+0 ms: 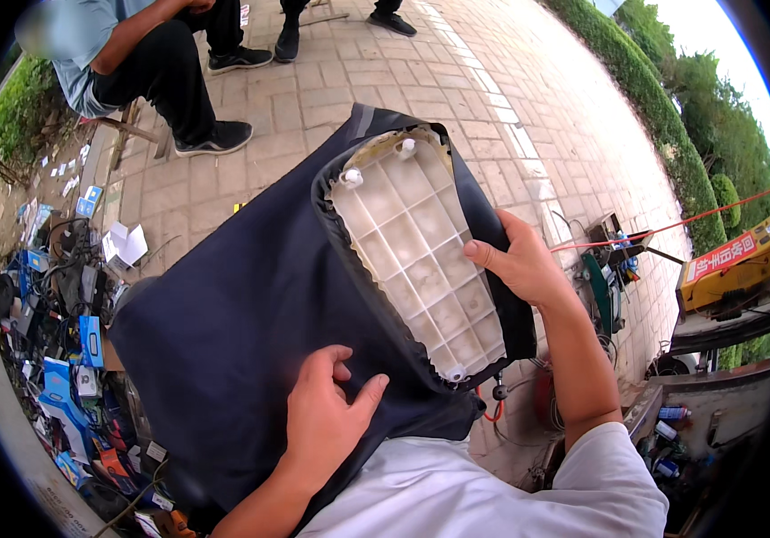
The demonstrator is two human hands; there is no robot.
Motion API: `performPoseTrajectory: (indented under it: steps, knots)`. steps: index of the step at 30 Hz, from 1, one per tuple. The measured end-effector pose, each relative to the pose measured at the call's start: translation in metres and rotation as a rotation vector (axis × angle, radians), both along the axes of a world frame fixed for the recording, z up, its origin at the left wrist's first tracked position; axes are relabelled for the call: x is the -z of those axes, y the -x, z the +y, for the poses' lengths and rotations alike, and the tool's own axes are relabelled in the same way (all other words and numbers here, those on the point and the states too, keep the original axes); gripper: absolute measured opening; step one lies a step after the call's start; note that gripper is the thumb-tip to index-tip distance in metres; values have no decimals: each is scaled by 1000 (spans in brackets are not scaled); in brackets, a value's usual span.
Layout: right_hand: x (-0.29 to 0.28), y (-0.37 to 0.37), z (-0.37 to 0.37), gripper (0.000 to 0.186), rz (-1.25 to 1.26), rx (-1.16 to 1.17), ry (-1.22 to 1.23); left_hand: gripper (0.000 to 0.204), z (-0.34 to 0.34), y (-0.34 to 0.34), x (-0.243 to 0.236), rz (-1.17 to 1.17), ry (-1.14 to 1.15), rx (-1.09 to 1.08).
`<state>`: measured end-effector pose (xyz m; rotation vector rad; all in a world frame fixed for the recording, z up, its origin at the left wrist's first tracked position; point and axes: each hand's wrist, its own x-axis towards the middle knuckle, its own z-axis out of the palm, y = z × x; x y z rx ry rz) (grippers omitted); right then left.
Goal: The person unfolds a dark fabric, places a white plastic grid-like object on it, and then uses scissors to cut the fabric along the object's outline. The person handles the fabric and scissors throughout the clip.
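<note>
A padded seat lies upside down across my lap, showing its white ribbed plastic base (422, 255) inside a black edge. Small white knobs stand at its corners, and torn yellowish material fringes the rim. Under and around the seat spreads a large navy sheet of cover material (223, 309), reaching far to the left. My right hand (521, 262) grips the seat's right side, thumb on the white base and fingers behind the edge. Just left of the seat's near end, over the sheet, my left hand (329, 408) has its thumb apart, fingers loosely bent, nothing held.
At the left is a heap of scrap parts and blue boxes (66, 403), with an opened white box (124, 244). A seated person (156, 72) and another person's feet are ahead on the paving. To the right stand a green tool (602, 291), a red cord and a yellow box (730, 269).
</note>
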<state>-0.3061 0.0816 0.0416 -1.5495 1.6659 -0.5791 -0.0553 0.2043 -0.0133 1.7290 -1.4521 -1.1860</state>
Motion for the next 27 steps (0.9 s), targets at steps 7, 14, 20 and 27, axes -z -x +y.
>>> performPoseTrajectory:
  steps: [7, 14, 20, 27]
  knots:
    - [-12, -8, 17, 49, 234, 151, 230, 41, -29, 3, 13, -66, 76, -75]
    - [-12, -23, 22, 51, 288, 218, 218, 43, -53, 10, 15, -262, 62, -79]
    - [-17, -23, 14, 50, 333, 159, 229, 27, -60, 25, 21, 33, 54, -100]
    - [-11, -21, 14, 50, 256, 155, 218, 34, -43, 32, 4, -187, 288, -124]
